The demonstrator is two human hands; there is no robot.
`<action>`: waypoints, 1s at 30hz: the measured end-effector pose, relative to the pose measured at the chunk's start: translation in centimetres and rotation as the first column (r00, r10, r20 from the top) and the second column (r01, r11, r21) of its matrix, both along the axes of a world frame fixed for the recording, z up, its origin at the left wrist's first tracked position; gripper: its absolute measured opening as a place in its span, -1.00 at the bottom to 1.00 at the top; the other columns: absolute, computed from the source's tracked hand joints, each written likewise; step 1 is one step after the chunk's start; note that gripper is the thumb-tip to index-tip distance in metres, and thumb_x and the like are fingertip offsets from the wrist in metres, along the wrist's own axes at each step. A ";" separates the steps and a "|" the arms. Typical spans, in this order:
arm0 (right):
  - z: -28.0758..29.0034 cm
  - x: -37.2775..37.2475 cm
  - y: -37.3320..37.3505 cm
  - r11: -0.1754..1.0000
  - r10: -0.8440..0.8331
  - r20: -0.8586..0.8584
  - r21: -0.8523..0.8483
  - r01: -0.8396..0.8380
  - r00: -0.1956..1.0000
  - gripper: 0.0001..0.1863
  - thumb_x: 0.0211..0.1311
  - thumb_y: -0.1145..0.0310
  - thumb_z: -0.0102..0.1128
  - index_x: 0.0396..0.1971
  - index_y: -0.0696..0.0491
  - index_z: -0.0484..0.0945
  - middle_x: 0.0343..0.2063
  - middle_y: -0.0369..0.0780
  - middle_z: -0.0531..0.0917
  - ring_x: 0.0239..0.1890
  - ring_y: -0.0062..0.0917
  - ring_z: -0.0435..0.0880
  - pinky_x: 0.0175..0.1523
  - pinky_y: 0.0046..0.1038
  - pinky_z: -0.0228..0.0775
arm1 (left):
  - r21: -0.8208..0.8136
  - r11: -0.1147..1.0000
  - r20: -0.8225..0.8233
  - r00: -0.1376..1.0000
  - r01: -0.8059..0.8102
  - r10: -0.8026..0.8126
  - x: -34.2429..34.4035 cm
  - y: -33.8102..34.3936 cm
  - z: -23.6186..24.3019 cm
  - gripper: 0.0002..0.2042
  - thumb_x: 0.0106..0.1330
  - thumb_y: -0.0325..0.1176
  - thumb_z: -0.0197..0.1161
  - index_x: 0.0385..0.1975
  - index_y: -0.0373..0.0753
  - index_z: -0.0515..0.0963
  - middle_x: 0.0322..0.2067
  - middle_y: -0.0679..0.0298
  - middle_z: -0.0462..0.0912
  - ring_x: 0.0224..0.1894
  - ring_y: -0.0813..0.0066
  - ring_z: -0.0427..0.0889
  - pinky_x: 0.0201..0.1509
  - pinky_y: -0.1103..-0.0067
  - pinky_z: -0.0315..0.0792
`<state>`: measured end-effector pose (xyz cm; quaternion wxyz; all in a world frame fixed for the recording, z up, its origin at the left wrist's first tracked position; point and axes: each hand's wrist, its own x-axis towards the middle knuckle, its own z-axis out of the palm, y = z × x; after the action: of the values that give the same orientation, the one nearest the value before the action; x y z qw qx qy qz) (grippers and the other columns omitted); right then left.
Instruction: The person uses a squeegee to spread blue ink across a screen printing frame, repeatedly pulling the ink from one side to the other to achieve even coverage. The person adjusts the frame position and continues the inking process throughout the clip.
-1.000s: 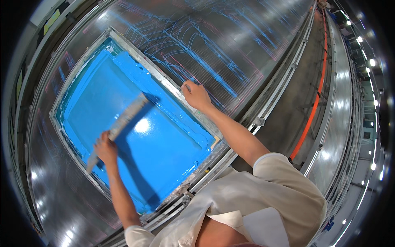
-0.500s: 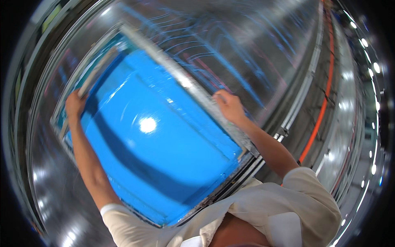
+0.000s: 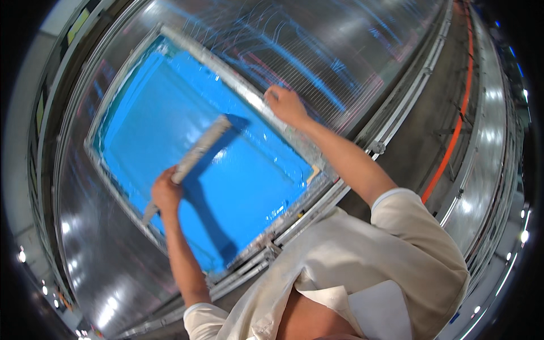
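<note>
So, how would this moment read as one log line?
left hand: gripping squeegee over blue ink | right hand: at long side of screen frame, contact unclear | ink: spread inside frame

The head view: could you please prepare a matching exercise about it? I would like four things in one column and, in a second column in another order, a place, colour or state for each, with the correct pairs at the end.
Column 1
1. squeegee
2. ink
3. right hand
4. long strip

Column 2
A. orange, toward the right side of the view
B. gripped by the left hand
C. near the right rail of the printing frame
D. bright blue, spread inside the frame

Correct pairs: 1-B; 2-D; 3-C; 4-A
</note>
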<state>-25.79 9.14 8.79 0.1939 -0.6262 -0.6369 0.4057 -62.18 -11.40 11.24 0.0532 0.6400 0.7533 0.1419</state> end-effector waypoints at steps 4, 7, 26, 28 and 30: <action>-1.9 1.4 0.5 0.996 0.007 -0.083 0.090 0.001 0.997 -0.70 0.38 0.10 0.06 -0.13 -0.05 0.65 -0.50 0.01 0.68 -0.42 -0.16 0.72 -0.23 -0.18 0.51 | -0.113 0.993 -0.054 0.998 0.026 -0.032 12.1 -12.3 1.1 -0.52 -0.08 -0.62 0.27 -0.08 -0.08 0.71 -0.14 0.22 0.75 -0.18 0.15 0.70 -0.09 0.33 0.57; -3.3 1.2 0.6 0.994 -0.023 -0.028 0.105 0.026 0.999 -0.68 0.40 0.08 0.03 -0.12 -0.03 0.63 -0.43 0.05 0.70 -0.33 -0.07 0.73 -0.15 -0.12 0.52 | -0.203 0.979 -0.031 0.999 0.006 -0.013 18.7 -18.3 2.9 -0.44 -0.17 -0.64 0.31 -0.04 -0.06 0.69 -0.04 0.28 0.72 -0.13 0.18 0.66 -0.08 0.32 0.54; 0.3 2.3 0.7 0.975 0.189 -0.338 -0.048 -0.217 0.922 -0.76 0.36 0.29 0.08 -0.05 0.00 0.57 -0.38 0.03 0.71 -0.25 0.03 0.68 -0.12 -0.02 0.47 | -0.435 0.834 -0.265 0.934 -0.339 0.241 20.0 -15.4 5.2 -0.66 -0.07 -0.38 0.58 -0.22 -0.07 0.71 -0.21 0.32 0.64 -0.06 0.22 0.55 0.00 0.31 0.33; 0.0 2.8 0.5 0.970 0.219 -0.322 -0.028 -0.240 0.921 -0.77 0.35 0.30 0.08 -0.06 0.00 0.57 -0.29 0.04 0.72 -0.19 0.02 0.69 -0.10 -0.01 0.49 | -0.429 0.827 -0.270 0.926 -0.362 0.264 20.3 -15.6 4.8 -0.64 -0.06 -0.39 0.57 -0.19 -0.07 0.71 -0.19 0.31 0.64 -0.05 0.21 0.55 0.02 0.31 0.32; -0.2 2.6 0.4 0.972 0.224 -0.307 0.006 -0.234 0.925 -0.78 0.35 0.30 0.09 -0.10 0.01 0.59 -0.28 0.03 0.72 -0.18 0.00 0.69 -0.10 -0.02 0.50 | -0.405 0.836 -0.273 0.922 -0.371 0.276 20.3 -15.5 4.5 -0.61 -0.06 -0.43 0.56 -0.16 -0.07 0.70 -0.17 0.32 0.63 -0.02 0.20 0.54 0.05 0.29 0.31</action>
<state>-23.20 9.58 8.63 0.2317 -0.4801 -0.6617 0.5272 -41.90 -26.94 15.77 0.0976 0.4839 0.8644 -0.0950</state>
